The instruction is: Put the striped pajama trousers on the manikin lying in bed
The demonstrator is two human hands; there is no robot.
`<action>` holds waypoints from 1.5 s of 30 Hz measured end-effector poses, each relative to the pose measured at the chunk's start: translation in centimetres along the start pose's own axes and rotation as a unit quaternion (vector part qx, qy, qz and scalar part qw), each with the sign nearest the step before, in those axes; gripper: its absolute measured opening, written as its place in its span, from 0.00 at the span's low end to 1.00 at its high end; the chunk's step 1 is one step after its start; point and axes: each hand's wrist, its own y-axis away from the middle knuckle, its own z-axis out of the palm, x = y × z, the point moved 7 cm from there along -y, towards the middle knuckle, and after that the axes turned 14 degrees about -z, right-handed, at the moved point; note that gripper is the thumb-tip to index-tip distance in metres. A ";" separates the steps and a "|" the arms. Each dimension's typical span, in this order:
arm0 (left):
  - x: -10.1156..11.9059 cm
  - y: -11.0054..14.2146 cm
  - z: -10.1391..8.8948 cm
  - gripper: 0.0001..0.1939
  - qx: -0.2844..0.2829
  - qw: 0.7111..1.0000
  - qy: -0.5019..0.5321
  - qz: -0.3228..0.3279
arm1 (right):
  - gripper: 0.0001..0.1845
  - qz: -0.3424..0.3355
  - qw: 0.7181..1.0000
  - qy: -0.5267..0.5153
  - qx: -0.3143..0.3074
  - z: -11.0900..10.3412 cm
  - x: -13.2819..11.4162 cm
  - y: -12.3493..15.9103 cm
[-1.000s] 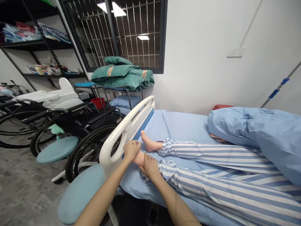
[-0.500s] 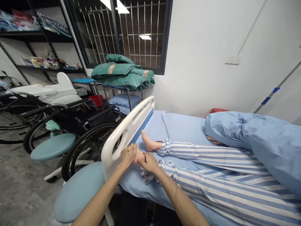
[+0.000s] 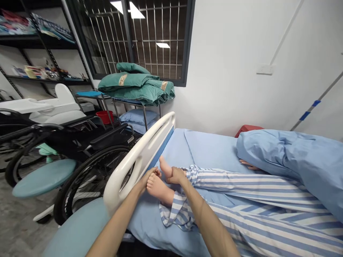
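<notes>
Right hand [image 3: 175, 175] shifted to far ankle [image 3: 164, 170], gripping it, left hand [image 3: 143, 182] curled over near toes [image 3: 151, 185], fingertips hidden

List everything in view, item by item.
side rail: one, white, along the bed
bed sheet: one, light blue, on the bed
blanket: one, blue, over the lying figure
striped trousers: one pair, blue and white, on its legs
wheelchair: one, black, left of the bed
round stools: two, teal, left of the rail
folded quilts: one stack, green, on a metal cart
pillow: one, blue, under the cart
basin: one, red, beside the cart
shelving: one, black, far left
left hand: one, on the near foot
right hand: one, on the far foot
</notes>
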 end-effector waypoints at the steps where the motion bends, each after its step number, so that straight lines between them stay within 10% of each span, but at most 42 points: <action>1: -0.5 0.1 0.3 0.20 0.026 0.997 -0.010 -0.066 | 0.27 0.003 1.000 0.005 -0.001 0.1 0.1 -0.2; 5: -2.0 1.2 0.5 0.22 0.060 0.968 -0.031 -0.242 | 0.30 -0.011 0.999 0.033 0.016 0.7 0.3 -0.3; 19: -2.2 1.4 -1.1 0.28 0.162 0.950 0.067 -0.257 | 0.32 0.005 0.999 0.043 0.001 1.5 0.7 -0.7; 26: -3.0 1.7 -0.1 0.22 0.075 0.964 -0.009 -0.255 | 0.36 0.005 0.999 0.041 -0.006 1.4 0.5 -0.6; 33: -2.9 2.0 -1.0 0.25 0.126 0.956 -0.002 -0.266 | 0.38 -0.002 0.999 0.043 0.003 1.4 0.5 -0.5; 40: -3.1 1.1 1.0 0.18 0.008 0.960 -0.019 -0.278 | 0.36 -0.008 0.998 0.056 0.007 1.8 0.7 -0.8; 45: -3.8 1.7 -0.8 0.22 0.176 0.929 0.145 -0.291 | 0.35 -0.003 0.998 0.056 0.007 1.7 0.6 -0.7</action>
